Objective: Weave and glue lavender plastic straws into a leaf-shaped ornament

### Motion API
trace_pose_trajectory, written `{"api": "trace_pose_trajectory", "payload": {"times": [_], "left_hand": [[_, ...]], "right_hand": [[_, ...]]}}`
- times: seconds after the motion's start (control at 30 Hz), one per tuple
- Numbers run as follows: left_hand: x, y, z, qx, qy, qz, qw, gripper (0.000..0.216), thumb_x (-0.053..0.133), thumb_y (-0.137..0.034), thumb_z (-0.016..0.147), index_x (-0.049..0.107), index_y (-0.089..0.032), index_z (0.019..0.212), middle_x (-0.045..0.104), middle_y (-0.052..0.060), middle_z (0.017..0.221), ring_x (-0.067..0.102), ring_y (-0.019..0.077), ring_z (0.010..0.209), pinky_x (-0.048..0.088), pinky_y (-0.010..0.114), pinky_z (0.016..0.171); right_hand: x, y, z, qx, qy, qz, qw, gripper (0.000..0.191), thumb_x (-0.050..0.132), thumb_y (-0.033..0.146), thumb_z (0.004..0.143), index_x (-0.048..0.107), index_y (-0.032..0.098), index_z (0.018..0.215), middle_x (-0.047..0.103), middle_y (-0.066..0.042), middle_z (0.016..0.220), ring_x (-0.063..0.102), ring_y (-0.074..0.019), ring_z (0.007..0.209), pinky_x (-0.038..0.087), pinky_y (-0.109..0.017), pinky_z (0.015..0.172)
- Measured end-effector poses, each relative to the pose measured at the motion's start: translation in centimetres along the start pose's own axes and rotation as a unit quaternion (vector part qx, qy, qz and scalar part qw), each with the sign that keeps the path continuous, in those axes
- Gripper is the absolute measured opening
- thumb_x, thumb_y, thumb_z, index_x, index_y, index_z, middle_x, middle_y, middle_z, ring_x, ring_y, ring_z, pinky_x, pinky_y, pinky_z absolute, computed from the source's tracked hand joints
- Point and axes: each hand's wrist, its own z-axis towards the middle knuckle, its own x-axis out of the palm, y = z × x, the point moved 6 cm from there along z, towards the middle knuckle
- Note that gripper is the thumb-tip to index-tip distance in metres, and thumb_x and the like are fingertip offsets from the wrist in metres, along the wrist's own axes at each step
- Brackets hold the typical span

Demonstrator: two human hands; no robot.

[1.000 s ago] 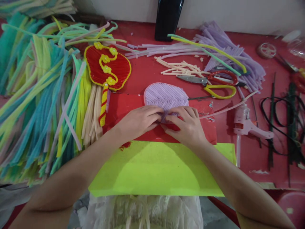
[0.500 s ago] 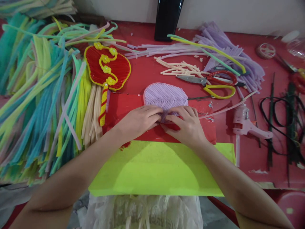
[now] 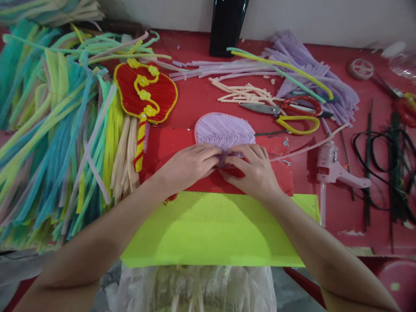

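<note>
A lilac fan-shaped piece [image 3: 224,130] made of pipe cleaners in a herringbone pattern lies on a red sheet [image 3: 169,143] in front of me. Both hands are at its near edge. My left hand [image 3: 198,162] is closed, its fingertips pinching the edge near the middle. My right hand [image 3: 253,167] grips the same edge from the right, thumb and forefinger bent. My fingers hide the lower part of the piece. A pink pipe cleaner [image 3: 305,145] runs from beside my right hand toward the upper right.
Bundled pipe cleaners [image 3: 65,143] cover the left side, beside a red and yellow fan [image 3: 146,93]. Scissors [image 3: 292,112], cut cream pieces [image 3: 243,93] and lilac pipe cleaners [image 3: 299,65] lie behind. A pink glue gun [image 3: 338,171] and black wires [image 3: 394,169] lie right. A yellow-green sheet [image 3: 214,229] lies nearest.
The view has shifted very slightly. Both hands keep the same hold on the lilac piece, with no clear movement.
</note>
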Motion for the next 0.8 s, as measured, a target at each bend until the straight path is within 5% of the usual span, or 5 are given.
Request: {"api": "trace_pose_trajectory", "payload": {"times": [0.8], "left_hand": [[0.30,0.66,-0.26,-0.040,0.011,-0.031,0.999,0.017,0.057,-0.016,0.086,0.059,-0.013,0.102,0.060,0.011,0.120,0.060,0.0216,0.109,0.052,0.035,0.092]], "right_hand": [[-0.02,0.22,-0.12,-0.010,0.005,-0.024,1.000,0.015,0.065,0.026,0.077,0.067,0.026,0.092,0.063,-0.004,0.100,0.050,-0.0212,0.092,0.035,-0.036,0.082]]}}
